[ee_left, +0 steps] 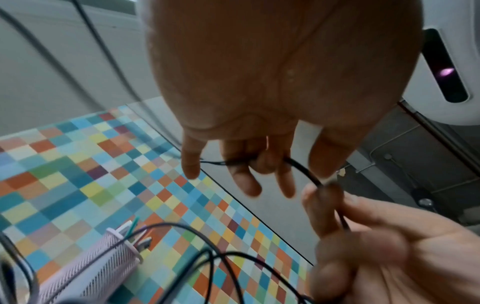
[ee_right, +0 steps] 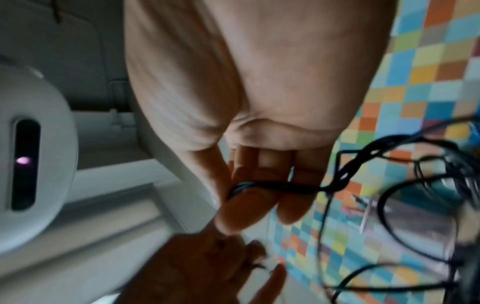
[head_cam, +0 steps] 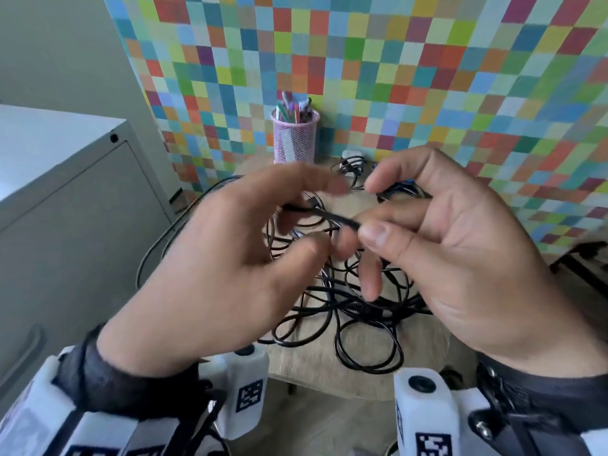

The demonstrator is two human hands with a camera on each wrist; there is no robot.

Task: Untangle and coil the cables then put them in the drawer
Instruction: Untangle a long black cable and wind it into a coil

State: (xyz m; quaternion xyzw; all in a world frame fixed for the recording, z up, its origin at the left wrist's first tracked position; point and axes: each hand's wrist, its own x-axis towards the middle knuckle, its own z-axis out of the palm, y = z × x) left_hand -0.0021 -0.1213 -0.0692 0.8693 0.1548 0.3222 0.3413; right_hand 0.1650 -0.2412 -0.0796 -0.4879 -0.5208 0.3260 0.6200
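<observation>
Right hand (head_cam: 460, 258) pinches black cable (head_cam: 335, 219) end between thumb and fingers, cable running leftward across to left hand (head_cam: 210, 258), loosely curled round it, above tangled cables (head_cam: 355, 311) on tabletop (head_cam: 316, 366).

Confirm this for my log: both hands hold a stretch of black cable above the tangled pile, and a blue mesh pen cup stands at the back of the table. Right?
Not quite: the mesh pen cup is pink, not blue, as the head view shows. The rest stands: the left hand and right hand hold a stretch of black cable above the tangled pile.
</observation>
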